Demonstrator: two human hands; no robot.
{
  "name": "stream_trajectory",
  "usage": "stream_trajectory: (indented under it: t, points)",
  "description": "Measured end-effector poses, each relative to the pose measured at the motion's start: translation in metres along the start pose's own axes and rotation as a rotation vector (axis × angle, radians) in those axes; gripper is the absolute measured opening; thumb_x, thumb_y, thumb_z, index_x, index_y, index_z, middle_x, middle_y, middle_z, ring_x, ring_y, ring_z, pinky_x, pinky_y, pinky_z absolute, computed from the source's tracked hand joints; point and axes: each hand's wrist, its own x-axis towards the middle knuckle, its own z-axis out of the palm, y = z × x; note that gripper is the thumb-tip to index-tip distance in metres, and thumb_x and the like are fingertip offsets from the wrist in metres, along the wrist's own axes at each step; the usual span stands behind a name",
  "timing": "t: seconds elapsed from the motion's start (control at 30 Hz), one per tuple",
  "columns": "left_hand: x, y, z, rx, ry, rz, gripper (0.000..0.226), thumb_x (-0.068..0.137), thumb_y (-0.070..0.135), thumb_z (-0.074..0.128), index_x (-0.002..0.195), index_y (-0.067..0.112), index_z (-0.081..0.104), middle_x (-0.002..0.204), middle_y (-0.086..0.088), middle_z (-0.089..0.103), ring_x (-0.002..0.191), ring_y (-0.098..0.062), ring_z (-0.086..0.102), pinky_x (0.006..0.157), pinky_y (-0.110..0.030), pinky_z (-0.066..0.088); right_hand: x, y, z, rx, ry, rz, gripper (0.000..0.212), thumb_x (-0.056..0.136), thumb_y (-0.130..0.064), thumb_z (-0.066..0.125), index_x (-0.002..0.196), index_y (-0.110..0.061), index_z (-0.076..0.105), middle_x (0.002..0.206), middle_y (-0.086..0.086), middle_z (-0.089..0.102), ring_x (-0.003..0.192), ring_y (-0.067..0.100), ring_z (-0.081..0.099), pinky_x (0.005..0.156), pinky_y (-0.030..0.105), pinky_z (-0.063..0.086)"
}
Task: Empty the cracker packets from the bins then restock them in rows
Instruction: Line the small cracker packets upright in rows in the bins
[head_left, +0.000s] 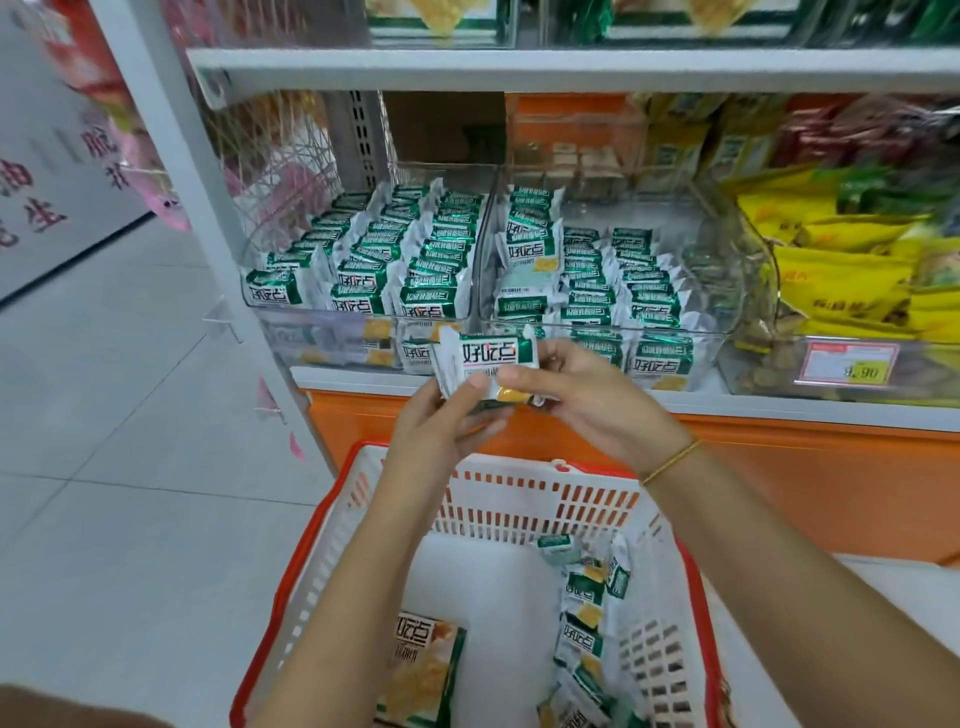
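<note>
Left grip (441, 426) & right grip (587, 400) both pinch cracker packets (485, 358) between basket (291, 561) & right bin (727, 291): square edges, logo fwd, slot upright into its short row w/o toppling neighbours.

Green-white cracker pkts (363, 254) upright in rows in clear bins (723, 312)

Hands: left hand (441, 421) and right hand (582, 400) pinch cracker packets (485, 358) before the shelf's (358, 375) front edge.
Left bin (291, 332): three full upright rows.
Right bin (727, 270): rows toward its left wall.
Basket (270, 608): loose packets (582, 623) along the right wall.
</note>
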Motion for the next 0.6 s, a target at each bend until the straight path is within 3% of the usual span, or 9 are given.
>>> stream_trajectory:
  t: [0.07,0.17,0.23,0.3,0.37,0.43,0.5,0.6]
  points:
    - [0.005,0.014,0.003,0.009,-0.036,0.028,0.036,0.082,0.025,0.063,0.116,0.012,0.061,0.108,-0.003,0.072,0.097,-0.025,0.069,0.079,-0.025,0.057,0.009,-0.021,-0.012,-0.026,-0.110,0.039,0.087,0.053,-0.033,0.091,0.123,-0.002,0.051,0.121,0.018,0.063,0.112,0.028,0.062,0.100,0.039,0.048]
    - [0.017,0.033,0.011,0.074,-0.126,0.064,0.041,0.080,0.028,0.062,0.117,0.011,0.061,0.111,-0.005,0.071,0.101,-0.023,0.068,0.081,-0.024,0.055,0.019,-0.055,-0.026,-0.124,-0.251,0.035,0.072,0.066,-0.022,0.077,0.128,0.006,0.051,0.124,0.020,0.062,0.116,0.031,0.060,0.102,0.036,0.047]
    - [0.028,0.046,0.020,0.138,-0.179,0.070,0.044,0.081,0.033,0.061,0.118,0.010,0.059,0.114,-0.006,0.069,0.101,-0.022,0.068,0.084,-0.025,0.055,0.026,-0.075,-0.037,-0.181,-0.309,0.032,0.077,0.063,-0.027,0.081,0.127,0.005,0.053,0.125,0.017,0.063,0.117,0.030,0.059,0.105,0.037,0.043]
    - [0.043,0.058,0.029,0.209,-0.208,0.081,0.048,0.079,0.045,0.058,0.114,0.013,0.057,0.119,-0.008,0.065,0.101,-0.020,0.068,0.088,-0.029,0.054,0.034,-0.092,-0.053,-0.169,-0.294,0.026,0.079,0.061,-0.028,0.083,0.127,0.005,0.054,0.123,0.016,0.064,0.112,0.026,0.061,0.102,0.036,0.045]
    - [0.062,0.068,0.039,0.299,-0.186,0.069,0.049,0.083,0.056,0.050,0.114,0.018,0.053,0.123,-0.006,0.060,0.105,-0.019,0.066,0.094,-0.034,0.051,0.042,-0.106,-0.071,-0.162,-0.195,-0.001,0.066,0.068,-0.023,0.075,0.126,0.003,0.056,0.123,0.014,0.065,0.113,0.025,0.061,0.100,0.032,0.048]
    - [0.086,0.075,0.047,0.532,-0.110,0.063,0.052,0.092,0.052,0.047,0.130,0.016,0.045,0.129,-0.005,0.056,0.110,-0.018,0.060,0.098,-0.035,0.049,0.049,-0.117,-0.090,-0.210,-0.050,-0.026,0.050,0.067,-0.023,0.072,0.112,-0.004,0.064,0.114,0.008,0.069,0.111,0.021,0.062,0.098,0.030,0.050]
    - [0.109,0.077,0.052,0.942,-0.100,0.140,0.056,0.093,0.040,0.056,0.140,0.014,0.040,0.131,-0.004,0.055,0.111,-0.020,0.058,0.098,-0.034,0.047,0.058,-0.123,-0.106,-0.272,0.067,-0.040,0.052,0.059,-0.029,0.077,0.105,-0.007,0.066,0.112,0.007,0.070,0.112,0.021,0.062,0.099,0.034,0.049]
    - [0.134,0.069,0.063,1.546,-0.300,0.248,0.048,0.089,0.017,0.063,0.135,0.013,0.048,0.132,-0.007,0.055,0.115,-0.023,0.055,0.095,-0.031,0.044,0.069,-0.125,-0.116,-0.392,0.134,-0.028,0.056,0.062,-0.031,0.081,0.110,-0.007,0.066,0.110,0.006,0.071,0.106,0.018,0.065,0.094,0.030,0.051]
